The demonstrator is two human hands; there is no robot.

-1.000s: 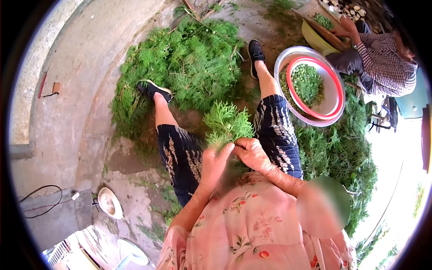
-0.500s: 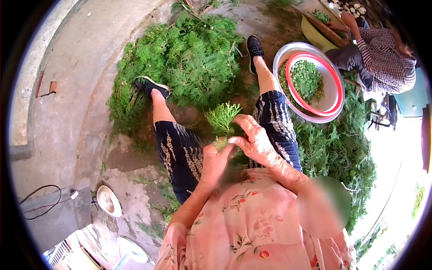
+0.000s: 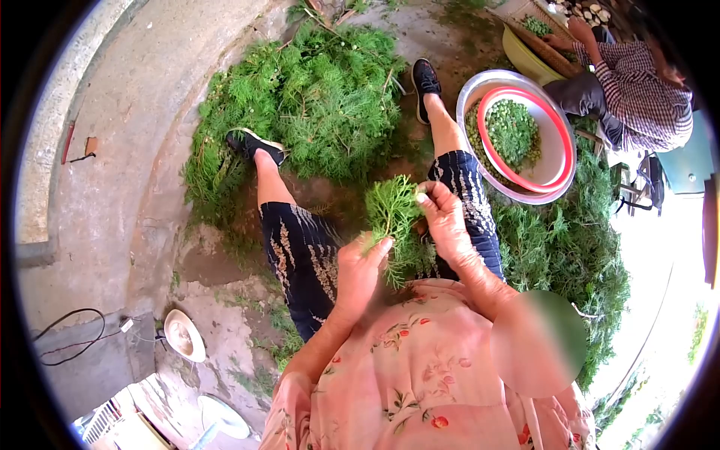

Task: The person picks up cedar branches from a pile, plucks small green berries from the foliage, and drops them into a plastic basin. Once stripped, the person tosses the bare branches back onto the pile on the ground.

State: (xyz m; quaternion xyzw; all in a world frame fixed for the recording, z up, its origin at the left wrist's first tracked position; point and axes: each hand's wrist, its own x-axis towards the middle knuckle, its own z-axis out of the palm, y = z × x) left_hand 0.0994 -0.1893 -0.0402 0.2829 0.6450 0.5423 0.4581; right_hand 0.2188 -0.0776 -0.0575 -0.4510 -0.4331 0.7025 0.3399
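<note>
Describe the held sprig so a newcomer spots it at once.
Start at the big heap of green branches near the top of the image. Come down to between the dark patterned trouser legs, where the left hand grips the small leafy sprig, the right hand at its edge. Unlike the heaped greenery, this piece is held up in the air.

The person wears a loose, pale pink top (image 3: 420, 360) in thin-looking cloth, printed with scattered red flowers, green leaves and slender dark stems. Its pink left sleeve (image 3: 294, 401) leaves the forearm bare; a blurred round patch covers the area by the right upper arm. The trousers (image 3: 480, 217) are dark navy or black, with mottled cream-tan streaks running down both legs, and stop short of the 2 ankles. The 2 shoes (image 3: 256, 146) are black, the left one edged by a pale sole.
</note>
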